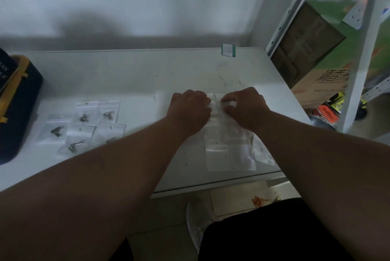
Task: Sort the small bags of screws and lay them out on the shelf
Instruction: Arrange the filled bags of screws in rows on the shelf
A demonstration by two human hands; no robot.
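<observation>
A: What's far left?
B: Dark case w/ yellow trim (19,100), then small screw bags (84,123) laid out on the white bench (130,71).
A: Hands?
B: Left hand (190,111) & right hand (244,106) both pinch a clear bag (217,104) atop a pile of clear bags (230,151). Cardboard box (312,49) far right.

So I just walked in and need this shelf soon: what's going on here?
A person is sorting small bags of screws on the white shelf. Both hands, left hand and right hand, pinch a clear bag at the top of a loose pile of clear bags. To the left, six screw bags already lie in rows, beside a dark blue and yellow case.
</observation>
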